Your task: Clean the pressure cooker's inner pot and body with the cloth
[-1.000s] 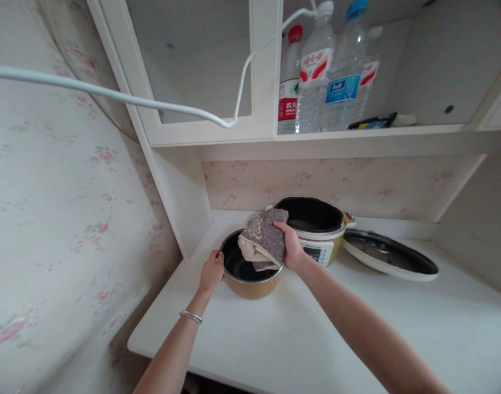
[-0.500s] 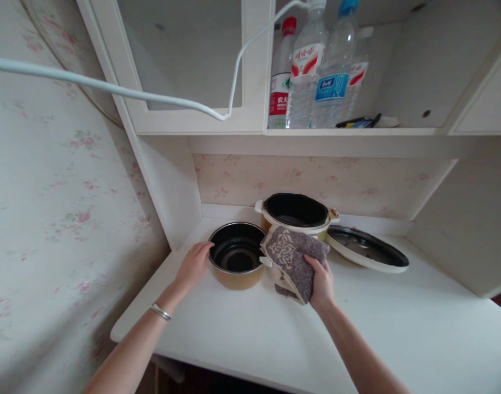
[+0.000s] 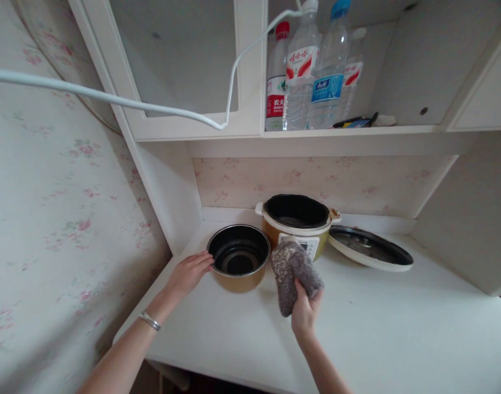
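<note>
A gold inner pot (image 3: 238, 257) with a black inside stands on the white counter (image 3: 377, 323). My left hand (image 3: 188, 271) rests against its left side, fingers stretched out along the rim. My right hand (image 3: 304, 310) is closed on a grey patterned cloth (image 3: 293, 272), held bunched just right of the pot, above the counter. Behind the cloth stands a gold and white rice cooker body (image 3: 297, 222), open, with no lid on it.
The cooker's lid (image 3: 370, 249) lies upside down on the counter to the right. Water bottles (image 3: 312, 71) stand on a shelf above. A white cable (image 3: 111, 96) hangs across the cabinet front. A floral wall closes the left side.
My right hand has pulled the cloth out of the inner pot, down and to the right, and bunched it. My left hand has loosened from gripping the rim to resting beside it.
</note>
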Demonstrator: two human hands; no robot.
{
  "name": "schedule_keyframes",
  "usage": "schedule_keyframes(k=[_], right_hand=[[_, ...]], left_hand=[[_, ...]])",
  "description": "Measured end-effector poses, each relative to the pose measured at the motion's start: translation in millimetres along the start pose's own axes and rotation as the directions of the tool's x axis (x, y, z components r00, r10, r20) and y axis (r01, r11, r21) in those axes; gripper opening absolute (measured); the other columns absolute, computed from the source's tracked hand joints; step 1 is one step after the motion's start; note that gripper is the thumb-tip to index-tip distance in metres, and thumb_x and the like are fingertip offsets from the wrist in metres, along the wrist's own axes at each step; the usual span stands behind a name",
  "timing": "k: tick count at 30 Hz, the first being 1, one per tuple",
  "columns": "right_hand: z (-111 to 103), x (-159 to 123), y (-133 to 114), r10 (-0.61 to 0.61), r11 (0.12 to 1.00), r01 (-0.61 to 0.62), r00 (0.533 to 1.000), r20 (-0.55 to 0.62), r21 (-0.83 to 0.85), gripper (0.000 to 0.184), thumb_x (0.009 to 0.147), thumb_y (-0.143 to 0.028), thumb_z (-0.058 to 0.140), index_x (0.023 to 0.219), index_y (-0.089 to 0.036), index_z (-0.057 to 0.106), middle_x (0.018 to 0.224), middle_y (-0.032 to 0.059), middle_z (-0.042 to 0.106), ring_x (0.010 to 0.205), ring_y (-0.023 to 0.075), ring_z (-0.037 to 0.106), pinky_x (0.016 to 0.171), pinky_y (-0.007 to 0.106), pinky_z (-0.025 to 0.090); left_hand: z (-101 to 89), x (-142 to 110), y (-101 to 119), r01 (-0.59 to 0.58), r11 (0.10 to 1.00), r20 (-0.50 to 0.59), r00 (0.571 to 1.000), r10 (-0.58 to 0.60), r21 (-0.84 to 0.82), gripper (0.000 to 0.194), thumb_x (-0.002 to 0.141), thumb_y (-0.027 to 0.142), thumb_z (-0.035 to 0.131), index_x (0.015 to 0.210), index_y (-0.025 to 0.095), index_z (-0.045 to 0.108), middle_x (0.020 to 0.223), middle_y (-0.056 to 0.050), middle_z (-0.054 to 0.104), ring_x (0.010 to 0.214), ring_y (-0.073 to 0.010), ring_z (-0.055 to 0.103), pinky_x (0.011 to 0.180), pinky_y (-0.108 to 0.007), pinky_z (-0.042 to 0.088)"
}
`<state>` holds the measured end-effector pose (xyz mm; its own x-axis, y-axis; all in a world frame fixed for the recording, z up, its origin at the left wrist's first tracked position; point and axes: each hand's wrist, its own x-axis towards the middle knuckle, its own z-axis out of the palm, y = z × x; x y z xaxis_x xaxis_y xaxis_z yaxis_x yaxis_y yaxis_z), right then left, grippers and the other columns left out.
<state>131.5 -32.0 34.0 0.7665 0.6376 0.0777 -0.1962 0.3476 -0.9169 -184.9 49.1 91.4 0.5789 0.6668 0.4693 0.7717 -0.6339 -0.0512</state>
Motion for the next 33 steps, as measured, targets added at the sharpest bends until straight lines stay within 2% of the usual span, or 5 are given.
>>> schedule_keyframes(k=[10, 19, 25, 29, 33], right_hand=[[83, -4, 57, 0.081, 0.924, 0.134, 0.847, 0.525, -0.359, 0.073, 0.078, -0.035, 0.059, 0.145, -0.022, 0.032, 0.136, 0.0095, 0.052, 0.124, 0.0256, 0.05, 0.105, 0.044, 0.037], [102, -14, 72, 0.084, 0.885, 0.22, 0.793, 0.604, -0.411, 0.074, 0.079, -0.025, 0.056, 0.148, -0.024, 0.028, 0.138, 0.0083, 0.052, 0.126, 0.025, 0.049, 0.105, 0.04, 0.039], [100, -6, 83, 0.091, 0.869, 0.209, 0.823, 0.561, -0.448, 0.074, 0.08, -0.028, 0.055, 0.148, -0.021, 0.026, 0.144, 0.0117, 0.044, 0.13, 0.0264, 0.044, 0.107, 0.039, 0.036], [92, -5, 83, 0.09, 0.87, 0.22, 0.81, 0.58, -0.442, 0.072, 0.081, -0.032, 0.054, 0.147, -0.021, 0.027, 0.143, 0.0103, 0.046, 0.129, 0.0261, 0.045, 0.107, 0.04, 0.036], [89, -4, 82, 0.131, 0.867, 0.179, 0.818, 0.56, -0.464, 0.072, 0.08, -0.033, 0.054, 0.146, -0.023, 0.027, 0.134, 0.0097, 0.054, 0.121, 0.025, 0.052, 0.103, 0.043, 0.039]], left_hand=[[-1.0, 4, 17, 0.218, 0.975, -0.119, 0.97, -0.212, 0.044, 0.023, 0.094, 0.033, 0.051, 0.102, 0.022, 0.069, 0.106, -0.006, 0.069, 0.104, -0.0242, 0.06, 0.104, -0.049, 0.037], [22.3, 45, 61, 0.411, 0.91, -0.167, 0.895, -0.413, -0.047, 0.028, 0.097, 0.03, 0.043, 0.099, 0.019, 0.068, 0.093, -0.008, 0.068, 0.096, -0.0222, 0.06, 0.093, -0.04, 0.044], [26.1, 57, 98, 0.409, 0.909, -0.003, 0.912, -0.411, -0.083, 0.037, 0.095, 0.014, 0.039, 0.128, 0.015, 0.054, 0.129, -0.012, 0.06, 0.128, -0.0244, 0.047, 0.106, -0.042, 0.036], [6.8, 46, 83, 0.323, 0.941, 0.046, 0.946, -0.32, -0.102, 0.05, 0.091, 0.007, 0.037, 0.138, 0.02, 0.045, 0.146, -0.008, 0.044, 0.126, -0.02, 0.051, 0.101, -0.032, 0.044], [-15.0, 35, 33, 0.26, 0.963, 0.015, 0.965, -0.261, 0.065, 0.055, 0.082, -0.003, 0.035, 0.13, 0.015, 0.053, 0.142, -0.013, 0.049, 0.129, -0.0245, 0.047, 0.106, -0.042, 0.039]])
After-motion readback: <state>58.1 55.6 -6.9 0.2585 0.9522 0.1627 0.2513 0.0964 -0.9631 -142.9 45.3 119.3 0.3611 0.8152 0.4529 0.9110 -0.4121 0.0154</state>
